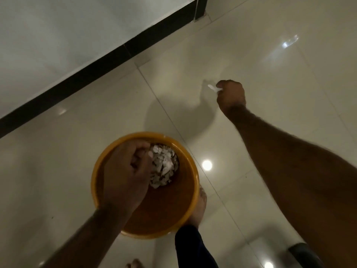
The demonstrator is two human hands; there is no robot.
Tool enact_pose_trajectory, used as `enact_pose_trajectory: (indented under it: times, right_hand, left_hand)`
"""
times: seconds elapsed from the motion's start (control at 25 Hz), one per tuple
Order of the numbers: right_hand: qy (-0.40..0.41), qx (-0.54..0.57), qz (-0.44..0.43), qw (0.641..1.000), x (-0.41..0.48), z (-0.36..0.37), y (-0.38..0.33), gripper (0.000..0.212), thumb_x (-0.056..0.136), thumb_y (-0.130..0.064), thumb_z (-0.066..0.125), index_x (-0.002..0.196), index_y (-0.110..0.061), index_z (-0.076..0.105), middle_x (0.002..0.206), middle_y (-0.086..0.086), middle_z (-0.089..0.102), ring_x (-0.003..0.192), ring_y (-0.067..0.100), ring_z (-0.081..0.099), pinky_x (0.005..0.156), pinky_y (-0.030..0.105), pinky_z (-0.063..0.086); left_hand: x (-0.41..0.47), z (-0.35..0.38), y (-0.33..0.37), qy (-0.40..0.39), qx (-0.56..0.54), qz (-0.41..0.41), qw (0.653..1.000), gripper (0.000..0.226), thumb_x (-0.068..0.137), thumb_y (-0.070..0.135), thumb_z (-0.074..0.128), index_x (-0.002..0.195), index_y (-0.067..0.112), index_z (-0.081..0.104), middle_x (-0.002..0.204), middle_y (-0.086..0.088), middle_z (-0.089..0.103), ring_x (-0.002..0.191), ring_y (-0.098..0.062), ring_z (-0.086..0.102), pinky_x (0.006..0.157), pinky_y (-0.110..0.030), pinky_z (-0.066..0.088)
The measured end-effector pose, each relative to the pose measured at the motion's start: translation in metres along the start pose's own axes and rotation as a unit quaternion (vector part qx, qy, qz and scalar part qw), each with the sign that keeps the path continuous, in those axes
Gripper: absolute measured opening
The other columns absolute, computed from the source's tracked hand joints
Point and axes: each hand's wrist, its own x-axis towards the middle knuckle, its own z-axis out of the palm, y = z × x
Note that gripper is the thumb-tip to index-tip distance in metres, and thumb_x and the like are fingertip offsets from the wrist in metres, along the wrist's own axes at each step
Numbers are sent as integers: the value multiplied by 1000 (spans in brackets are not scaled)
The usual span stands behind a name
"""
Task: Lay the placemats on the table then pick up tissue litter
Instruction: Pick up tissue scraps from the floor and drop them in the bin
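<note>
The glossy cream floor tiles (270, 45) fill the frame, with no table or placemats in view, so I judge I am in the litter stage. At lower centre hangs the round orange bucket (173, 206), smooth plastic. My left hand (125, 175) is curled over its mouth, apparently carrying it by a handle I can barely make out. Inside lies a heap of crumpled white tissue (164, 165), already gathered. At upper right my right hand (230, 95) is pinched onto a thin tissue scrap (212, 88) at floor level, not yet binned.
</note>
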Motion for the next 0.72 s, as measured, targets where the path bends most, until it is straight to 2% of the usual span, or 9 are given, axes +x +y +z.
enact_pose_trajectory:
  times: [0.04,0.12,0.24,0.36,0.48,0.56,0.72]
  right_hand:
    - [8,5,-5,1000,-16,-5,-9,20,87,-5,55,98,-10,71,95,12,70,89,32,64,67,27,41]
    - [20,16,-7,1000,-51,-14,-31,16,85,-4,53,88,-8,68,87,12,68,82,31,62,63,27,36]
    - [50,34,-17,998,-102,-31,-64,16,84,-6,53,88,-9,68,88,10,69,81,27,61,65,27,40]
    - [81,66,-30,994,-157,-52,-96,16,85,-8,56,92,-11,70,90,7,69,80,22,60,68,23,35]
    - [91,94,-30,991,-213,-74,-126,21,86,-8,56,99,-12,72,96,7,71,86,24,62,70,24,38]
    - [89,113,-29,989,-252,-93,-147,28,87,-10,55,110,-12,71,107,8,72,96,24,63,79,26,44]
    - [43,138,-19,989,-326,-117,-182,35,87,-9,53,116,-16,71,113,5,72,100,22,65,87,24,46]
  left_hand:
    - [-3,-5,-2,0,1,3,1000,10,96,17,67,104,23,68,87,19,60,81,14,57,67,-2,39]
    - [-14,-19,-8,2,4,11,1000,11,95,15,67,104,23,66,86,21,57,80,17,55,67,1,37]
    - [-38,-41,-21,-1,4,17,1000,12,95,18,67,105,26,66,88,24,55,78,9,56,66,0,37]
    - [-64,-65,-31,-1,3,33,999,12,94,18,67,105,22,67,86,23,54,76,5,54,64,-1,38]
    - [-85,-85,-37,-4,-15,41,999,14,93,18,66,107,21,68,87,11,61,80,-4,59,68,-15,44]
    - [-100,-99,-39,-14,-21,41,999,21,93,18,66,114,19,69,100,1,67,88,-14,64,75,-27,51]
    - [-125,-114,-32,-89,-53,-24,994,36,98,18,65,133,23,62,126,-3,67,114,-21,65,89,-31,53]
